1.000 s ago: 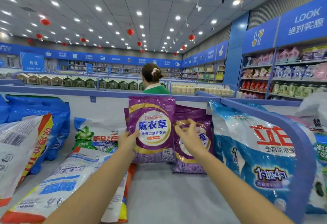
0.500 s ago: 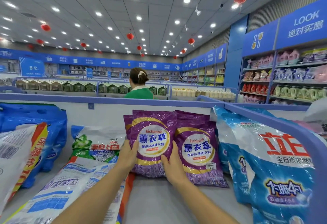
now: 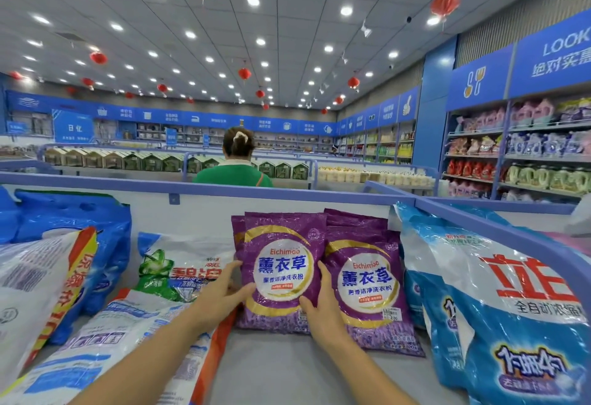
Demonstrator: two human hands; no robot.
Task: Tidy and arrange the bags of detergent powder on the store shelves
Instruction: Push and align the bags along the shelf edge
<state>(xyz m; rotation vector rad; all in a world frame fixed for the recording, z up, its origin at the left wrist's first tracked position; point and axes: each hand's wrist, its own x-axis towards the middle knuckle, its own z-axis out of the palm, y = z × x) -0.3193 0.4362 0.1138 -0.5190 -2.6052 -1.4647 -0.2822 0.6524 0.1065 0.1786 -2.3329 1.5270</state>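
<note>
Two purple detergent bags stand upright against the back wall of the grey shelf (image 3: 287, 369). My left hand (image 3: 220, 296) grips the left edge of the left purple bag (image 3: 283, 264), thumb on its front. My right hand (image 3: 323, 305) grips that same bag's right edge, fingers slipped between it and the right purple bag (image 3: 367, 283). More purple bags show behind both. The left bag stands slightly in front of and overlapping the right one.
A green-and-white Ariel bag (image 3: 179, 267) leans at the left, with large white and blue bags (image 3: 64, 276) beside and in front of it. Big blue bags (image 3: 499, 308) crowd the right side under a blue rail (image 3: 511, 238). A person in green (image 3: 235, 171) stands beyond the shelf.
My right hand left the right purple bag and came to the left bag's right edge. The left bag was lowered onto the shelf, and both bags now stand side by side.
</note>
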